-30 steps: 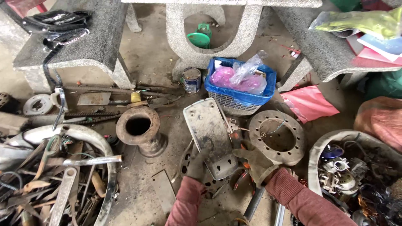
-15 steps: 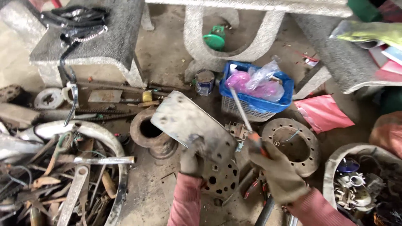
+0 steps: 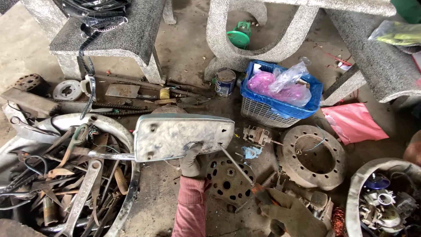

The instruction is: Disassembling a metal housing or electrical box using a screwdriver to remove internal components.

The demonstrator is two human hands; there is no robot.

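The left hand [image 3: 193, 160], in a grey glove with a pink sleeve, gripped the lower edge of a flat metal plate [image 3: 182, 136], its fingers clenched around the rim near the middle. The plate was held up broadside above the dirt floor [image 3: 184, 57], long side level, well above the perforated disc [image 3: 228, 182] lying beneath it. The right hand [image 3: 291, 215], also gloved, was closed around the handle of a screwdriver [image 3: 239, 164]. The shaft ran up and to the left, and its tip met the plate's lower right corner, just beside the left hand's fingers. To the right lay a large ring-shaped metal part [image 3: 313, 156], and behind it a blue basket [image 3: 280, 103] holding plastic bags. A heap of scrap metal [image 3: 66, 175] lay to the left.
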